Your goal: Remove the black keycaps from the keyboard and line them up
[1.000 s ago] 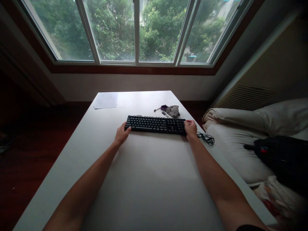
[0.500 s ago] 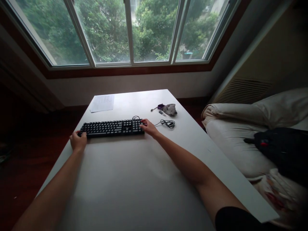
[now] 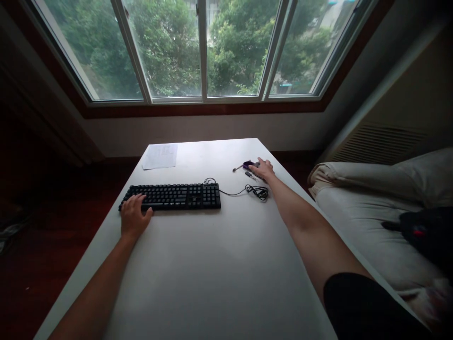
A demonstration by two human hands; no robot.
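A black keyboard (image 3: pixel 173 196) lies across the white table (image 3: pixel 212 274), left of centre. My left hand (image 3: pixel 133 221) rests on its near left end, fingers lying over the keys. The keyboard's black cable (image 3: pixel 257 191) is bunched on the table to its right. My right hand (image 3: pixel 264 169) is stretched out to the far right of the table. It lies on a grey crumpled cloth that it almost wholly hides. A small purple object (image 3: pixel 247 164) and a pen-like item (image 3: pixel 252 175) lie beside that hand. The right hand's fingers look extended.
A sheet of paper (image 3: pixel 160 156) lies at the table's far left corner. A wide window (image 3: pixel 201 49) runs behind the table. A bed with pale bedding (image 3: pixel 357 203) and a black bag (image 3: pixel 424 233) stands to the right. Dark wooden floor (image 3: pixel 42 245) lies to the left.
The keyboard has slid left across the table and now rests still. My right hand let go of its right end and reached to the grey cloth. My left hand stays at the left end.
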